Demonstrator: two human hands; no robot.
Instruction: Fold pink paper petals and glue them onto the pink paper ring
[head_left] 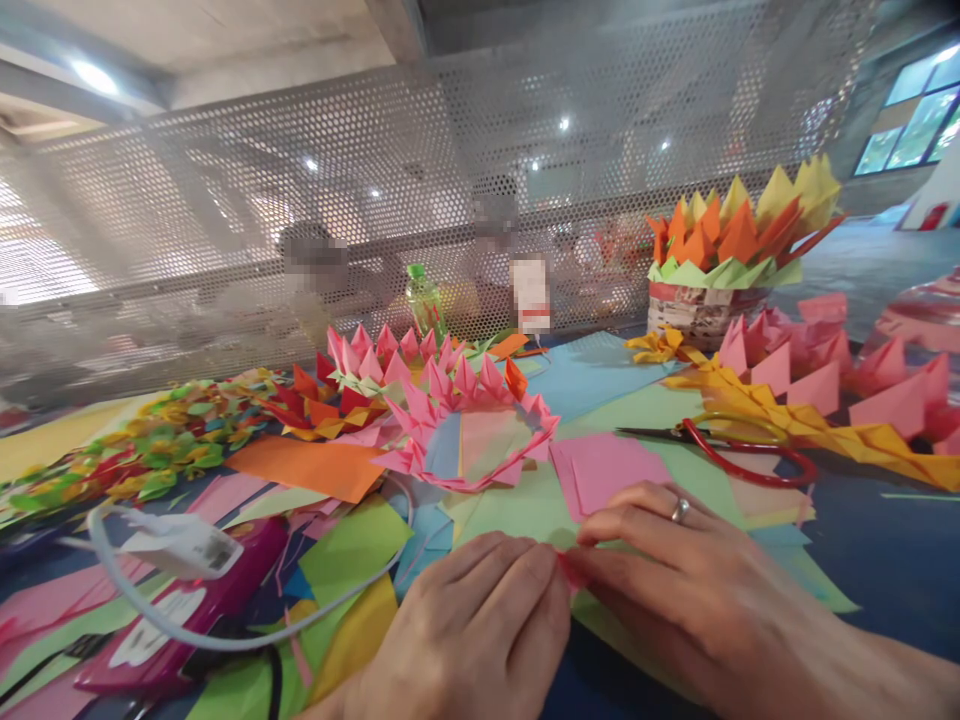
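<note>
My left hand (484,625) and my right hand (690,570) meet low in the middle, fingers bent together. Between their fingertips shows a small bit of pink-red folded paper (571,570); most of it is hidden. A ring sits on a finger of the right hand. Just beyond the hands lie pink paper sheets (607,470) on green sheets (694,450). Behind them stands a ring of pink folded paper points (517,470). Red-handled scissors (739,455) rest to the right, blades toward the left.
At left, a purple power strip (187,610) carries a white charger (184,543) with a looping cable. Small folded flowers (150,440) are heaped behind it. At right stand a layered paper lotus (731,240) and pink-yellow folded strips (825,400). A green-capped bottle (425,300) stands before a perforated screen (225,200).
</note>
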